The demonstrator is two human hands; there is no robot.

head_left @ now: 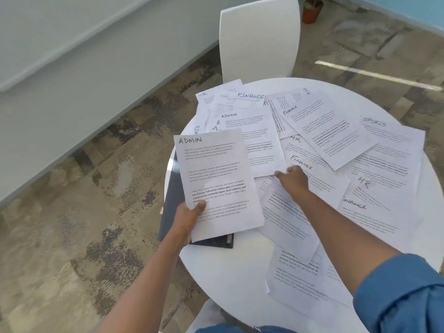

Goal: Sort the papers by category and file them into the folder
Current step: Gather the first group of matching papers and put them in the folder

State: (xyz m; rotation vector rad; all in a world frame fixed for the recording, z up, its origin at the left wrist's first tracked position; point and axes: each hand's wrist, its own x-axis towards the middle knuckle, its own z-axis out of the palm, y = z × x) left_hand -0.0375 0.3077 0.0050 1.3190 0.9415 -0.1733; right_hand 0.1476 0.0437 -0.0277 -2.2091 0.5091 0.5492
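Several printed sheets lie scattered over a round white table [230, 267], hand-labelled ADMIN, FINANCE, HR or SPORTS. My left hand [188, 218] grips the lower left edge of a sheet headed ADMIN [216, 179], held up above a dark folder [171, 207] that lies at the table's left edge. My right hand [293, 180] reaches into the middle of the pile with curled fingers and pinches the bottom corner of a second ADMIN sheet [254, 140]. Right beside that hand lies a FINANCE sheet [319, 179].
A white chair [259, 39] stands at the far side of the table. A potted plant [312, 9] sits on the floor at the back right. A pale wall runs along the left. Patterned carpet surrounds the table.
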